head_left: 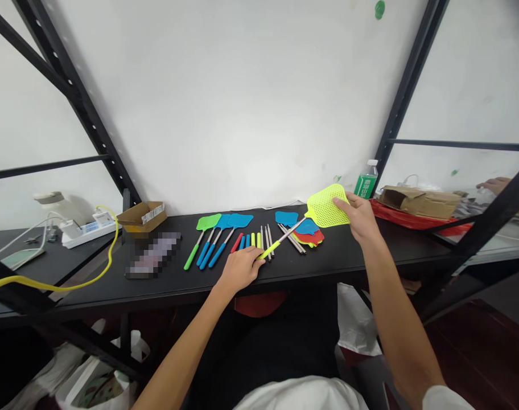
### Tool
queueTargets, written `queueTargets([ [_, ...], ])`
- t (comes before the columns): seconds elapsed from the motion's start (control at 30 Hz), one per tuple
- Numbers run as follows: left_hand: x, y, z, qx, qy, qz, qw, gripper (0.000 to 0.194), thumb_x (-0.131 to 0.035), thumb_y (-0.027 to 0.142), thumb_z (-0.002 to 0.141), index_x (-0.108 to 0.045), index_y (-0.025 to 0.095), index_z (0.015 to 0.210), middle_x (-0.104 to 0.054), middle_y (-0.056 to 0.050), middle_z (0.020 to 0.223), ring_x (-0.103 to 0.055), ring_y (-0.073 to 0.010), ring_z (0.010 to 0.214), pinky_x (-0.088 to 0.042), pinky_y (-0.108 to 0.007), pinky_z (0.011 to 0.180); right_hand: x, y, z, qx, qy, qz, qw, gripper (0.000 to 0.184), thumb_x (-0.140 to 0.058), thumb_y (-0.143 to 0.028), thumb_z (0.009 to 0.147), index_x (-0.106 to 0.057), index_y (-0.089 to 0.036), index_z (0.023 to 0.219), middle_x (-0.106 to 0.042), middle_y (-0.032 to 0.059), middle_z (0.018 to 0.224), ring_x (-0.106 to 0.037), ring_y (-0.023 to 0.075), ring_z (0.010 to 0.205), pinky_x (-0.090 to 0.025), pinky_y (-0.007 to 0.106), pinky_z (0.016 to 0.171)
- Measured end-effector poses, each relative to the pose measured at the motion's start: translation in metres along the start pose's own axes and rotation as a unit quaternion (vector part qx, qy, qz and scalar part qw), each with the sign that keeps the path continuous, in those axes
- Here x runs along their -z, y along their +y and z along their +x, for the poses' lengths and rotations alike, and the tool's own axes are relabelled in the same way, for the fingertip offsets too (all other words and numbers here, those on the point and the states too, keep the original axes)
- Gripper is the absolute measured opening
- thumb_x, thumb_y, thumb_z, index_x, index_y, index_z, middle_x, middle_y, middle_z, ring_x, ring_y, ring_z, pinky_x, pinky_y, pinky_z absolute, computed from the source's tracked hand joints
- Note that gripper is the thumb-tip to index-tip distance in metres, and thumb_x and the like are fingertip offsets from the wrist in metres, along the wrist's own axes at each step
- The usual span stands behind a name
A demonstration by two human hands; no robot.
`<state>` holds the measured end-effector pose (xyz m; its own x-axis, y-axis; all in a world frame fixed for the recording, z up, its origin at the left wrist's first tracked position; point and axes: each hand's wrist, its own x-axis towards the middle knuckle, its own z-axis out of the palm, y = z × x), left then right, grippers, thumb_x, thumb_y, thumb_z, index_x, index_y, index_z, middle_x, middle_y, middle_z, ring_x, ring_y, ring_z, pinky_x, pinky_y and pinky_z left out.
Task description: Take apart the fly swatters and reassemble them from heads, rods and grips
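Observation:
A yellow fly swatter (pixel 328 206) with a metal shaft is held slantwise over the black table. My left hand (pixel 242 267) is closed round its yellow handle, while my right hand (pixel 357 215) pinches the edge of its perforated head. Left of my hands lie a green fly swatter (pixel 208 222) and several blue fly swatters (pixel 239 220). Loose handles, among them a red handle (pixel 237 242) and yellow handles (pixel 258 240), lie in a row beside metal rods (pixel 268 242). Beneath the held swatter are loose heads, including a blue head (pixel 286 217) and a red head (pixel 314 236).
An open cardboard box (pixel 143 216) and a power strip (pixel 91 232) with a yellow cable (pixel 110 256) are at the left. A green-labelled bottle (pixel 366 179) stands at the right rear. Another person's hand (pixel 496 185) shows beyond the black frame, near a torn carton (pixel 419 202).

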<state>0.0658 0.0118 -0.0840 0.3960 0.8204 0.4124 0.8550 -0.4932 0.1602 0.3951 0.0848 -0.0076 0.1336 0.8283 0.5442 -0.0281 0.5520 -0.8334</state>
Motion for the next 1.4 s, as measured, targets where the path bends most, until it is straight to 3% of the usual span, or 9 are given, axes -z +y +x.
queueTargets([
  [0.67, -0.001, 0.0, 0.001, 0.003, -0.005, 0.0, 1.0, 0.024, -0.05, 0.032, 0.097, -0.065, 0.025, 0.115, -0.07, -0.003, 0.105, -0.066, -0.02, 0.093, -0.043, -0.027, 0.068, 0.001, -0.005, -0.002, 0.029, -0.003, 0.001, 1.0, 0.036, -0.079, -0.043, 0.072, -0.074, -0.021, 0.1, -0.075, 0.0085, 0.101, -0.07, 0.0289, 0.096, -0.057, 0.04, 0.08],
  [1.0, -0.002, -0.001, 0.001, -0.007, 0.001, 0.0, 1.0, 0.024, -0.052, 0.031, 0.096, -0.067, 0.027, 0.115, -0.07, -0.002, 0.104, -0.065, -0.0189, 0.091, -0.042, -0.026, 0.066, -0.005, -0.008, 0.0, 0.071, 0.108, -0.026, 0.991, 0.03, -0.072, -0.042, 0.078, -0.072, -0.021, 0.1, -0.074, 0.0075, 0.087, -0.07, 0.0253, 0.08, -0.056, 0.038, 0.071],
  [1.4, 0.0, 0.001, 0.001, 0.0, -0.011, 0.003, 1.0, 0.025, -0.051, 0.03, 0.096, -0.066, 0.027, 0.116, -0.069, -0.003, 0.104, -0.065, -0.019, 0.093, -0.043, -0.026, 0.067, -0.01, -0.017, -0.004, 0.132, 0.115, -0.038, 0.984, 0.021, -0.071, -0.036, 0.08, -0.073, -0.022, 0.095, -0.074, 0.0051, 0.089, -0.069, 0.0223, 0.084, -0.054, 0.037, 0.078],
])
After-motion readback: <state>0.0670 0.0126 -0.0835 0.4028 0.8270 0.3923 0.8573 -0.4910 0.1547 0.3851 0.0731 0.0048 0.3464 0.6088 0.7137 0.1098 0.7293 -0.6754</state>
